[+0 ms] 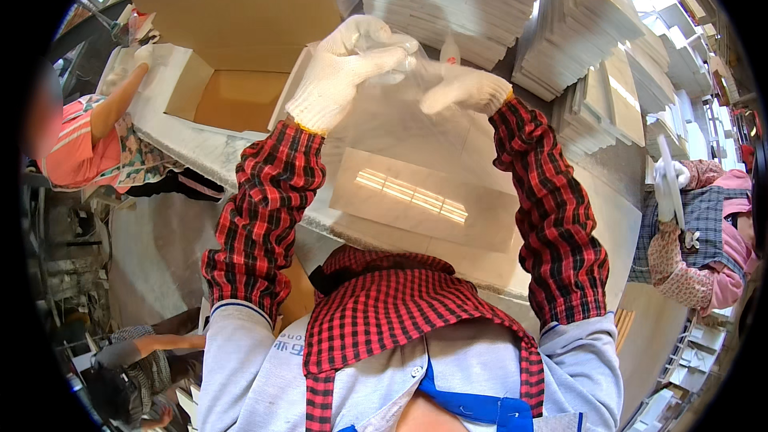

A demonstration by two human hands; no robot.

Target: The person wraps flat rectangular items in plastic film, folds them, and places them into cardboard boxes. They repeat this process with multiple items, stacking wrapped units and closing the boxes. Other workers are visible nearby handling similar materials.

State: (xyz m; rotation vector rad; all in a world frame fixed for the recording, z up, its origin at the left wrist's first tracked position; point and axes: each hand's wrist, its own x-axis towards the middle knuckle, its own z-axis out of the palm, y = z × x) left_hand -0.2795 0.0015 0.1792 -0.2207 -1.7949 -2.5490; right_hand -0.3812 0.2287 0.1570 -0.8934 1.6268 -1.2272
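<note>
Both gloved hands are raised over the desk (pixel 448 260), and between them I see a clear plastic bag (pixel 416 84). My left hand (pixel 346 64) has its grip clamped on the bag's upper edge, fingers curled around the bunched film near the top. My right hand (pixel 468 88) pinches the same film on its other side, fingers pressed together on it. The bag is thin and see-through, creased and glossy, hanging in the air between the two hands above a pale marble tile (pixel 416 208) that lies flat on the desk and catches a striped reflection of light. I cannot tell whether anything is inside the bag.

Counting what I can: one bag, two white knit gloves on my hands, two red-and-black checked sleeve covers over my forearms. One open cardboard box (pixel 240 48) sits at the far left of the desk, flaps up. Behind it and to the right rise several stacks of white tiles (pixel 576 24); I make out at least three, though the edges blur together. Three other people are around me: one at the left (pixel 104 128) reaching onto the desk, one at the right (pixel 696 224) holding a flat white piece upright, one low at the bottom left (pixel 136 368).
</note>
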